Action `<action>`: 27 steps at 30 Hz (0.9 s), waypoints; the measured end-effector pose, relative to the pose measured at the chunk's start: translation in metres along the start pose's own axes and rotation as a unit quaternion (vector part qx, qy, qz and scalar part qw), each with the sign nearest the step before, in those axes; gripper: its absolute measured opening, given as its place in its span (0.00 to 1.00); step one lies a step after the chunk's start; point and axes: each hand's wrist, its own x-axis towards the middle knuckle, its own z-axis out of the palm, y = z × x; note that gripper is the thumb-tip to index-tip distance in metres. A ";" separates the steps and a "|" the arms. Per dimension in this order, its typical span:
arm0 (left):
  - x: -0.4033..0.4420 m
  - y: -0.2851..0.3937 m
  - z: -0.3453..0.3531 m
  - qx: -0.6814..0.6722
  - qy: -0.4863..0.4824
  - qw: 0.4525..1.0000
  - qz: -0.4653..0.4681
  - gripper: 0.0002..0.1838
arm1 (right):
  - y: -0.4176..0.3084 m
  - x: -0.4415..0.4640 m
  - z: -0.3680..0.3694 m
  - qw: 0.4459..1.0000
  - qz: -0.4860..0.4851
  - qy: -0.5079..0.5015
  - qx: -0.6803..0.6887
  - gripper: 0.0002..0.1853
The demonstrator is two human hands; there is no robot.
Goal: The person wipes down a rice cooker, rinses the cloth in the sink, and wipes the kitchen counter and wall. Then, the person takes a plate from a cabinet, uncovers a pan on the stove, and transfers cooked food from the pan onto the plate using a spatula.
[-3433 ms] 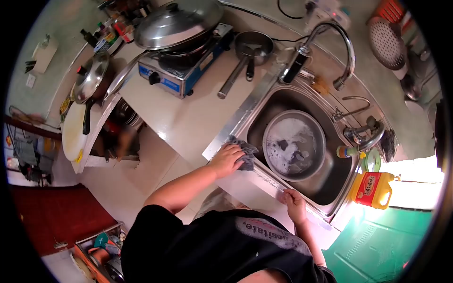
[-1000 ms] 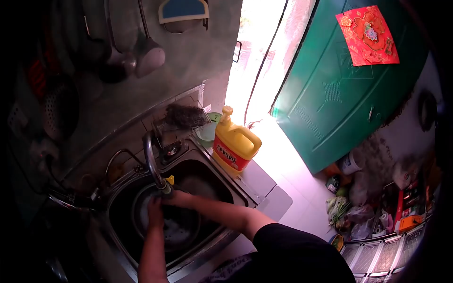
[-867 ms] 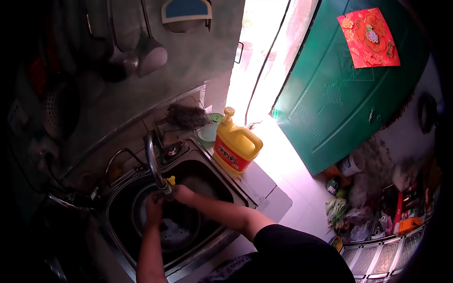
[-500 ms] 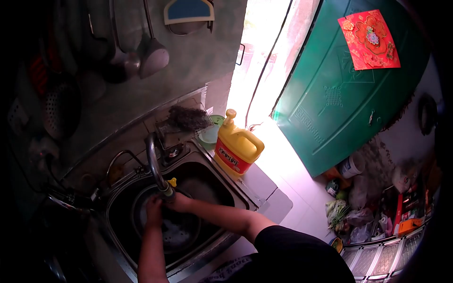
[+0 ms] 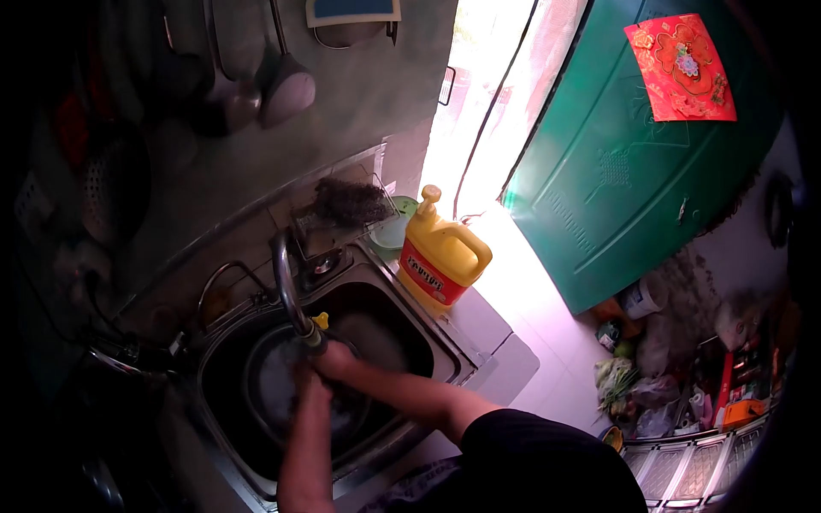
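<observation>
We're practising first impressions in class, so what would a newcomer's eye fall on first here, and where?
Probably the red decorated sheet on the green door at upper right, beside the glaring bright opening. Next, the yellow jug with its red label, on the counter right of the sink. Then, left of centre, the left hand and right hand close together at the curved tap's end.

A kitchen, by its look a home's: a steel sink (image 5: 449, 363) with a curved tap (image 5: 286, 282) over it, long-handled utensils (image 5: 289, 90) and a holed skimmer (image 5: 117, 184) hanging on the wall (image 5: 342, 103) behind the sink, a yellow jug (image 5: 445, 256) on the worktop (image 5: 476, 323) beside it, and leafy vegetables (image 5: 614, 380) among bags (image 5: 656, 419) well right of the sink
</observation>
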 end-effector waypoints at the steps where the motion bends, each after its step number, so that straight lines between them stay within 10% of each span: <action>1: -0.003 0.000 0.004 0.023 0.006 0.999 0.024 0.21 | -0.008 -0.003 -0.014 0.998 0.042 -0.006 0.055 0.16; 4: -0.010 0.001 0.009 0.031 0.004 0.999 0.026 0.20 | 0.012 0.011 0.030 0.988 -0.130 0.025 -0.075 0.17; 5: -0.011 0.004 0.008 0.011 -0.004 1.000 0.009 0.20 | 0.027 0.019 0.058 0.837 -0.370 0.110 -0.388 0.20; 6: -0.012 0.008 0.009 -0.009 -0.014 1.000 -0.005 0.19 | 0.028 0.021 0.053 0.836 -0.371 0.110 -0.389 0.20; 8: -0.019 0.021 0.010 -0.043 -0.028 0.998 -0.035 0.18 | 0.027 0.026 0.033 0.994 -0.011 0.110 0.014 0.13; 9: -0.055 0.032 0.030 0.059 -0.111 0.991 0.034 0.19 | 0.021 0.022 0.018 0.991 -0.018 0.086 0.104 0.14; 12: -0.032 0.031 0.022 0.114 -0.038 0.992 0.049 0.19 | 0.012 0.015 0.007 0.803 0.050 -0.044 0.592 0.20; 17: -0.008 0.034 0.009 0.231 -0.023 0.929 0.288 0.22 | -0.009 -0.005 0.015 0.780 0.043 -0.039 0.623 0.19; 20: -0.006 0.034 0.008 -0.032 -0.134 0.990 -0.028 0.21 | 0.007 0.012 0.022 0.840 0.026 0.005 0.542 0.20; 23: -0.041 0.035 0.021 -0.010 -0.211 0.964 -0.159 0.19 | 0.016 0.015 0.002 0.902 -0.017 0.013 0.430 0.19; 26: -0.046 0.034 0.007 0.090 -0.237 0.962 -0.098 0.18 | 0.030 0.022 0.000 0.797 0.018 -0.134 0.589 0.17; 27: -0.055 0.040 0.014 0.123 -0.279 0.944 -0.126 0.14 | 0.010 0.009 -0.023 0.845 0.141 -0.141 0.496 0.17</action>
